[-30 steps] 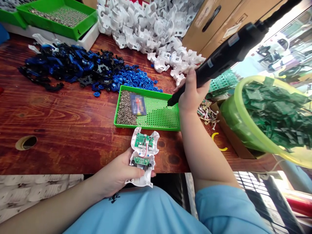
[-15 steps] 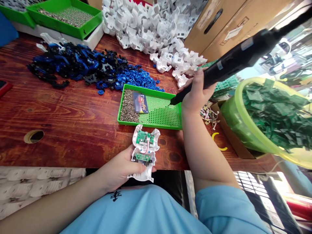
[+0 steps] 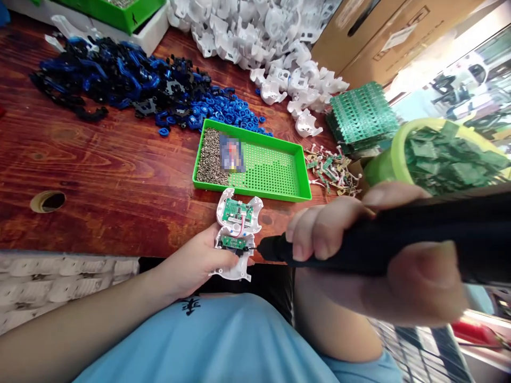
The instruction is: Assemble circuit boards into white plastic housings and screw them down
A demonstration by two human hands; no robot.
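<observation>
My left hand (image 3: pixel 195 266) grips a white controller shell (image 3: pixel 238 234) at the table's near edge. Two green circuit boards sit inside the shell. My right hand (image 3: pixel 383 255) is wrapped round a black electric screwdriver (image 3: pixel 399 239), close to the camera. The screwdriver's tip touches the lower circuit board from the right. Behind the shell lies a green screw tray (image 3: pixel 279 170) with a heap of screws at its left end and a card on top.
Piles of blue and black plastic parts (image 3: pixel 128 90) and white shells (image 3: pixel 259 37) cover the far table. A stack of green boards (image 3: pixel 361 114), loose wired parts (image 3: pixel 331 170) and a green tub of circuit boards (image 3: pixel 443 159) stand at the right. Cardboard boxes (image 3: pixel 383 32) behind.
My right hand has brought the screwdriver from the green tray down and toward me, so its tip now meets the shell held in my left hand. The view tilted slightly down.
</observation>
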